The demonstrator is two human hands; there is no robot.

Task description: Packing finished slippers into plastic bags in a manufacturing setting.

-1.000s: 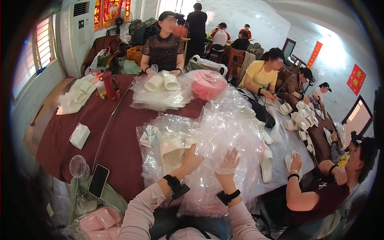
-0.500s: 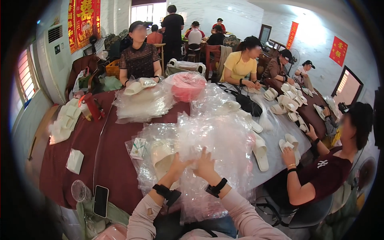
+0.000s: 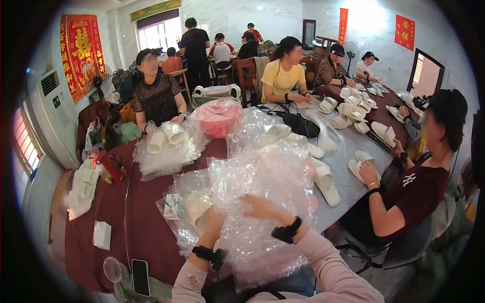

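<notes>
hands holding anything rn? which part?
Both hands are in the pile of clear plastic bags: left hand grips a bag's edge by a white slipper; right hand lies on top, grip unclear.

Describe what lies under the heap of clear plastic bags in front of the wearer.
Under the clear plastic bags, a white slipper shows beside the left hand. The table beneath is hidden.

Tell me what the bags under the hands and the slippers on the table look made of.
Bags: thin clear plastic film, glossy; it crinkles, glints, and shows what lies beneath. Slippers: probably soft foam or rubber, matte cream; thick, smooth, moulded soles. The look alone cannot settle which.
</notes>
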